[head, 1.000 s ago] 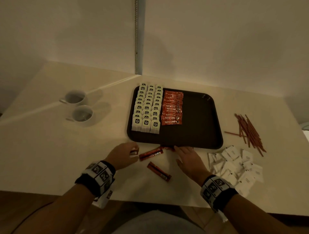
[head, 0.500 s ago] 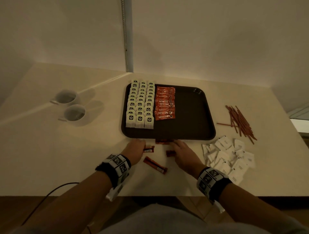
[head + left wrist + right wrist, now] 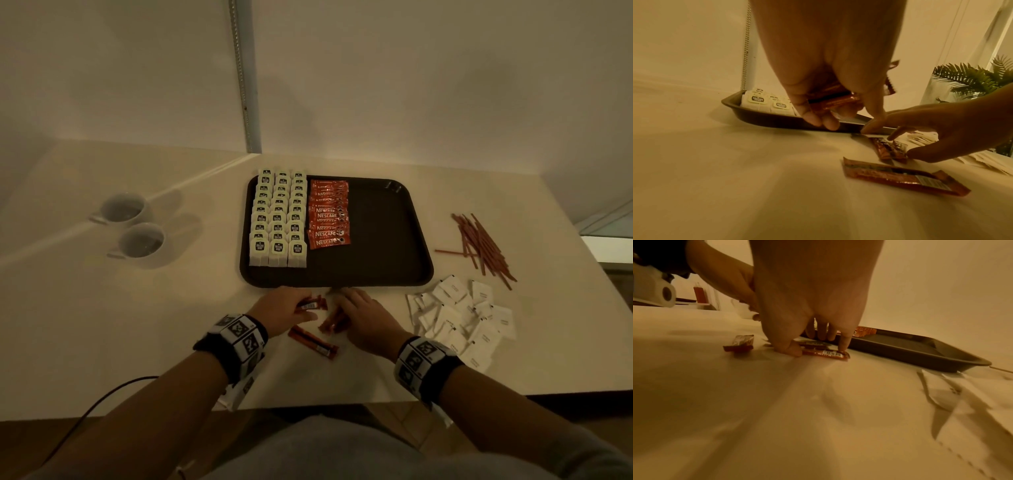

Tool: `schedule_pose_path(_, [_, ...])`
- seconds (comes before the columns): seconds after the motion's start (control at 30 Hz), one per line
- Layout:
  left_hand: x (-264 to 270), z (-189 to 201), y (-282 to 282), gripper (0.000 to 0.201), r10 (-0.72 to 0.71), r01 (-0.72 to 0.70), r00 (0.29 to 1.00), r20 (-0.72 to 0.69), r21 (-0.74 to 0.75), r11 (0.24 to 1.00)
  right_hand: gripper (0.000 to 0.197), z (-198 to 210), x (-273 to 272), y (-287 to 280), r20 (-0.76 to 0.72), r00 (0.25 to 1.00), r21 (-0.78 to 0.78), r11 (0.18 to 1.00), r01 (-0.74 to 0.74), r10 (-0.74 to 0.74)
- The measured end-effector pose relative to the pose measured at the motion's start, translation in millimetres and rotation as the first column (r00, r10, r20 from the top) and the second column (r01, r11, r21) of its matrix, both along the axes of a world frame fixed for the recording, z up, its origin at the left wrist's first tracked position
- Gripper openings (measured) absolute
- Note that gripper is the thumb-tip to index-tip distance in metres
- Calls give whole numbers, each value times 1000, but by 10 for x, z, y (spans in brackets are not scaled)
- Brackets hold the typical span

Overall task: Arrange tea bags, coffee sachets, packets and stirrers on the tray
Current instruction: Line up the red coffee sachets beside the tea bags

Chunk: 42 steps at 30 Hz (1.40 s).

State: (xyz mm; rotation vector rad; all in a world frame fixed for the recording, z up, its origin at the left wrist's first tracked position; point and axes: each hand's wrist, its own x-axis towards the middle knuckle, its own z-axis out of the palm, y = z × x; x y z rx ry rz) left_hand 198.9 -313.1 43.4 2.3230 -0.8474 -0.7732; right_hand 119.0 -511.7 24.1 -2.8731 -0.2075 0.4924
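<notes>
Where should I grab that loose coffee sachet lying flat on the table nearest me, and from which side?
Probably across its narrow width near the middle, coming down from above. The coffee sachet is a long flat strip lying diagonally on the table, clear of both hands, so thumb and finger can straddle its long edges. Its crimped end nearest the right hand is another option.

looks like an office break corner | white counter (image 3: pixel 171 325), two mugs (image 3: pixel 132 224), potted fern (image 3: pixel 972 79), plain walls
</notes>
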Motion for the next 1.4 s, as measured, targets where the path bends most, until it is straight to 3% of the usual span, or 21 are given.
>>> schedule_pose_path(0.17, [-39,-21,-78,23,-144,147,987,-66,53,988,42,-3,57,-15,26,991,-46,990,-132,133])
schedule_pose_path(0.27, [-87,-53,-135,41,-260,268,963,-76,122,956,38,-3,83,-16,7,989,-85,985,-148,149])
schedule_pose_path(0.4, [-123,-135,-136,33,-321,313,947,-7,243,918,35,-31,102,27,-7,988,-121,980,-156,157])
schedule_pose_path(0.53, [-139,-180,-106,28,-252,238,967,26,242,941,34,-47,137,28,-35,994,-62,993,-103,101])
schedule_pose_path(0.63, [-145,-134,-64,27,-138,143,990,-38,198,970,27,-7,198,2,-113,993,-2,1000,-19,19])
schedule_pose_path(0.73, [-41,-153,21,23,40,-31,992,-120,82,996,19,196,299,-41,-125,988,151,982,113,-94])
schedule_pose_path(0.8, [36,-77,49,28,187,-209,949,-252,-64,976,13,415,396,-51,-122,975,324,921,215,-185])
schedule_pose_path(0.87, [94,112,10,24,282,-394,881,-380,-261,881,15,651,511,-23,-155,955,501,813,297,-253])
schedule_pose_path(0.97, [226,458,-126,35,392,-631,752,-529,-409,659,18,990,691,68,-304,919,736,552,393,-250])
schedule_pose_path(1.07, [411,764,-268,43,297,-711,684,-666,-518,475,19,1283,889,157,-418,897,827,349,440,-141])
schedule_pose_path(1.13, [565,937,-351,42,244,-734,664,-707,-555,391,18,1422,1016,192,-473,878,849,228,476,-74])
schedule_pose_path(1.2, [721,1061,-409,38,260,-733,674,-691,-580,355,21,1517,1122,214,-498,867,851,185,492,-17])
schedule_pose_path(1.3, [886,1197,-424,15,327,-727,686,-650,-597,339,30,1599,1211,207,-518,851,850,159,502,80])
schedule_pose_path(1.4, [1009,1341,-379,17,290,-783,620,-729,-595,178,30,1669,1246,164,-517,851,848,190,495,93])
